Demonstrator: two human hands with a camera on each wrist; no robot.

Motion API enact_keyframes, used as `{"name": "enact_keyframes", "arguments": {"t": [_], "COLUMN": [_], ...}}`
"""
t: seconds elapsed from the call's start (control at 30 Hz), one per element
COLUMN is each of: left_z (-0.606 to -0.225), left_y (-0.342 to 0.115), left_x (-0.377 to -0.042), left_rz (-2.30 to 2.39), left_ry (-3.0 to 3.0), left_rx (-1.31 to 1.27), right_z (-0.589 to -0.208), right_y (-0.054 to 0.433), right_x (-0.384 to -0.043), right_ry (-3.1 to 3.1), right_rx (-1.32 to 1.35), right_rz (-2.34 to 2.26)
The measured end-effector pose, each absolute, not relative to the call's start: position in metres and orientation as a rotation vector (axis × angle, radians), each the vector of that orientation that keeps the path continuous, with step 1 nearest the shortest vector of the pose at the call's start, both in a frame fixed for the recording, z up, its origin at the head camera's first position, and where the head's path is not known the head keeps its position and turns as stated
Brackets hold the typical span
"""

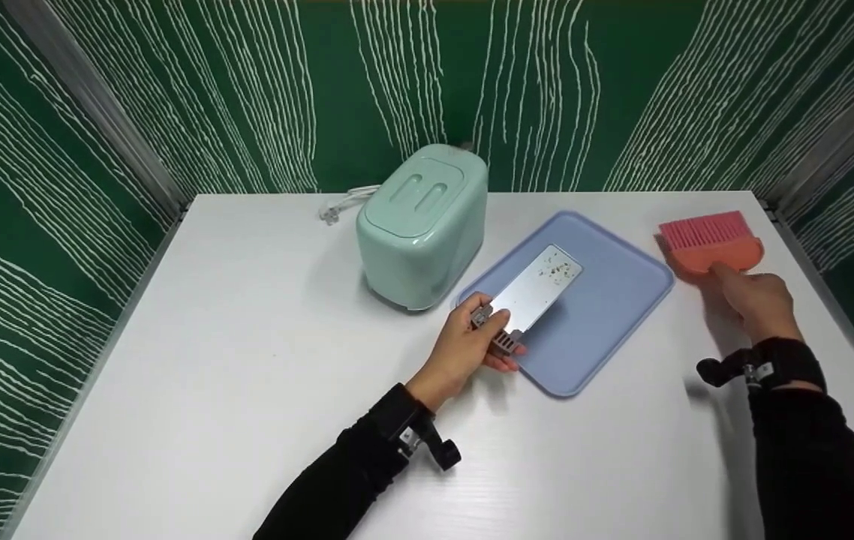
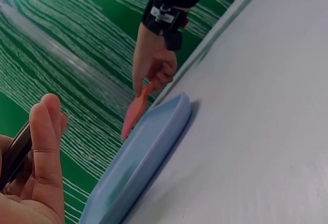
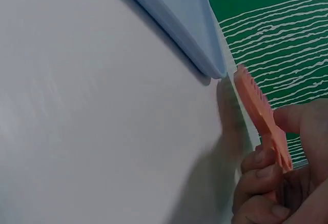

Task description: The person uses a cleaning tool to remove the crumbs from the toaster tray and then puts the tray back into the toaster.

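From the head camera, my left hand pinches the grey handle of a metal crumb tray, held over the blue tray with its flat end reaching toward the middle. Crumbs dot that far end. The fingers of my right hand grip an orange-and-pink brush, bristles pointing away from me, off the blue tray's right side. I judge the step as readying to brush, with crumbs still on the metal. A stroke would call for bringing the bristles leftward, across the blue tray's rim, while my left fingers keep the metal steady. The mint-green toaster stands near on the left, so there is little slack that way; the bench's right edge runs close past the brush. The wider stretch of white bench lies left of the toaster and in front.

From the left wrist, my fingers stand at the frame's edge around a dark piece, probably the handle; the blue tray's raised rim shows beyond, with the brush past it.

From the right wrist, my thumb and curled fingers clasp the brush near the blue tray's corner, its shadow falling on the bench.
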State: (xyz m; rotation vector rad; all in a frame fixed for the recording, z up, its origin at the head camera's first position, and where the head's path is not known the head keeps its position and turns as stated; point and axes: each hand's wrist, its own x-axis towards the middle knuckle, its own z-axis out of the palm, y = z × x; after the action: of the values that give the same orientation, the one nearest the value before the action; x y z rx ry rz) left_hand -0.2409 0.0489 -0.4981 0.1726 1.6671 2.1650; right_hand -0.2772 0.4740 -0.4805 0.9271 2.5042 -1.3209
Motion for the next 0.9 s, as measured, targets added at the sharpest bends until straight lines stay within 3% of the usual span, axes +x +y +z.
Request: {"name": "enact_keyframes", "arguments": {"t": [0.2, 0.53, 0.9], "left_z": [-0.501, -0.494, -0.488], "left_y": [0.048, 0.038, 0.037], "left_x": [-0.244, -0.254, -0.266], "left_rz": [2.144, 2.078, 2.024], "left_ry": [1.685, 1.753, 1.786], "left_rx": [0.187, 0.233, 0.276], "right_z": [-0.471, -0.448, -0.441], "right_y": [0.454, 0.407, 0.352], "right_x": [-0.27, -0.264, -0.233], "right_ry": [2.571, 2.805, 3.037], "right_rx": [0.953, 0.711, 0.398], "right_rz": [-1.519, -1.476, -1.313]}}
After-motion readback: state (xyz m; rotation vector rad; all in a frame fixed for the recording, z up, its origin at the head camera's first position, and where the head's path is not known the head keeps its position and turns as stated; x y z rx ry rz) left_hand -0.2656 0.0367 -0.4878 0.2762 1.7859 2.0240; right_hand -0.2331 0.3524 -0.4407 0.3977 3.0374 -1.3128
